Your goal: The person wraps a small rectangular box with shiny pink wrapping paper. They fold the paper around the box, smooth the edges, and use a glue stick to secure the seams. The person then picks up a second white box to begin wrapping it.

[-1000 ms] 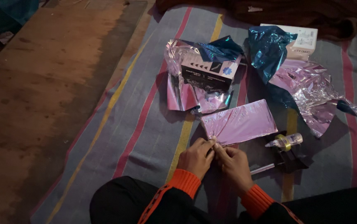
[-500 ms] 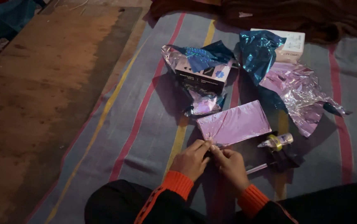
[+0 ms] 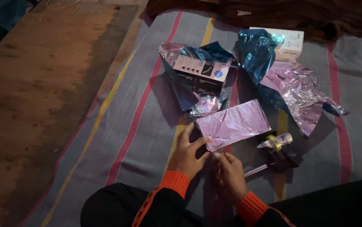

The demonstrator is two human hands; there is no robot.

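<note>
On the striped mat [image 3: 139,105]: three boxes, one pink-wrapped box [image 3: 233,124] under two hands.

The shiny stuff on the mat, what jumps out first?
A flat box wrapped in shiny pink foil lies mid-mat, with the left hand on its near corner and the right hand just below it. Behind, crumpled blue foil and pink foil spread around a dark printed box.

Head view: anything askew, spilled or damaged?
No spill. The glue bottle lies on its side right of the pink-wrapped box. Crumpled pink foil is strewn behind. The left hand and right hand work the box's near end.
</note>
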